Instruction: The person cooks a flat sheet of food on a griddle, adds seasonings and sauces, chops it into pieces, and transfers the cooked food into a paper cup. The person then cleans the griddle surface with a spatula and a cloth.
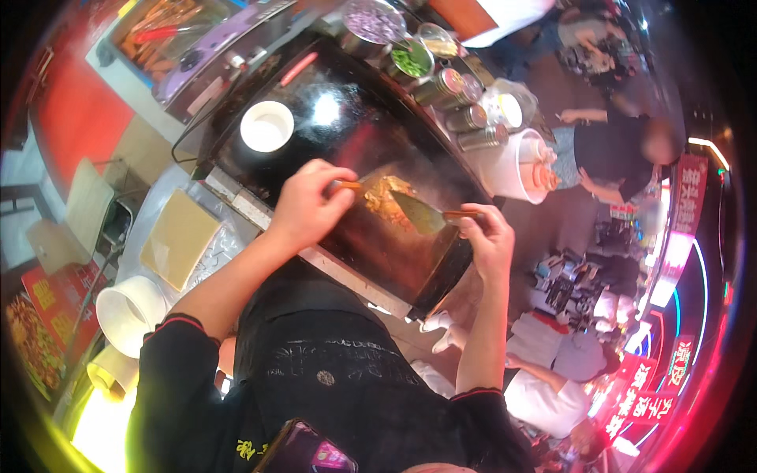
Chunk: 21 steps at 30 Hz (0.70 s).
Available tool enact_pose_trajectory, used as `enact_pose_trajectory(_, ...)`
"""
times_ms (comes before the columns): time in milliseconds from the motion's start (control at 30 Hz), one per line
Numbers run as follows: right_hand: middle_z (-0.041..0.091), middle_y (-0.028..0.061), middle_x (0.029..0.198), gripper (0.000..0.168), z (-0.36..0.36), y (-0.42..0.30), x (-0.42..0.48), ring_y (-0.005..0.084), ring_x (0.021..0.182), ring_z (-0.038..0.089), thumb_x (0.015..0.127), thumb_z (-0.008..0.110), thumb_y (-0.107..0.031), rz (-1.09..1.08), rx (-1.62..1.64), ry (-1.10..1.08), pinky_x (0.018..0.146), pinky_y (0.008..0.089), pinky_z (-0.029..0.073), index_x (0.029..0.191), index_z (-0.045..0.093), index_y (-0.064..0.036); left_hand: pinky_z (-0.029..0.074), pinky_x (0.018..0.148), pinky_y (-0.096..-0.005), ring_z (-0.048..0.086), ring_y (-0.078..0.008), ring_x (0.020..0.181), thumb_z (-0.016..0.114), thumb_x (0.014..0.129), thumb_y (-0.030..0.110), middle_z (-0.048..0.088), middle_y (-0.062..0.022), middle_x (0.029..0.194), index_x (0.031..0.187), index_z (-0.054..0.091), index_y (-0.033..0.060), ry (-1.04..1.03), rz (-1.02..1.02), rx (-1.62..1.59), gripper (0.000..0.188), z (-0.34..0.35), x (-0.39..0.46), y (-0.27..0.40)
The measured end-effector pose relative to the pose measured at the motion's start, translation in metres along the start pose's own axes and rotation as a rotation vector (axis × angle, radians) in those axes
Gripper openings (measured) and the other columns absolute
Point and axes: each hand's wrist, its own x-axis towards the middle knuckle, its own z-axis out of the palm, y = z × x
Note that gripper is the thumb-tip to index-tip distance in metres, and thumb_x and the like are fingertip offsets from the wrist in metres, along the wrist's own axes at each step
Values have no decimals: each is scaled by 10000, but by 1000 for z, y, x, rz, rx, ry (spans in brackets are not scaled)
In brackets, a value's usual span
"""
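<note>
On a dark flat griddle [366, 254] lies a small heap of browned, chopped food [381, 198]. My left hand [313, 204] grips the wooden handle of a spatula whose blade is at the heap's left edge, partly hidden. In my right hand [491, 236] is the wooden handle of a second metal spatula [420, 213], its broad blade angled over the heap's right side. A white bowl [267, 126] sits on the griddle's upper left part, and a pink sausage [299, 69] lies near the far corner.
Bowls of chopped purple onion [374, 22] and chopped greens [409, 60], metal shakers [440, 87] and a white tub with bottles [502, 168] line the griddle's far side. At left are a yellowish square stack [180, 238] and a white bucket [131, 313]. Several people stand beyond.
</note>
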Motion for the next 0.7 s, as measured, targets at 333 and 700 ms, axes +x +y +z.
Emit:
enact_pose_trajectory(333, 739, 74, 1051, 291, 198, -93, 96, 126, 858, 696, 1004, 733, -103, -163, 537, -20, 772, 275, 572, 1265, 697, 22, 560, 750, -373, 694, -238, 792, 745, 923, 142, 660, -137, 954, 1063, 738, 24, 348, -550, -442, 183, 37, -36, -76)
enact_pose_trajectory(700, 733, 52, 932, 246, 70, -29, 63, 96, 754, 676, 998, 742, -117, -117, 26, 212, 683, 242, 563, 1181, 724, 46, 555, 864, -412, 687, -353, 927, 708, 898, 167, 685, -200, 1030, 1044, 745, 20, 241, -321, -159, 211, 57, -21, -63)
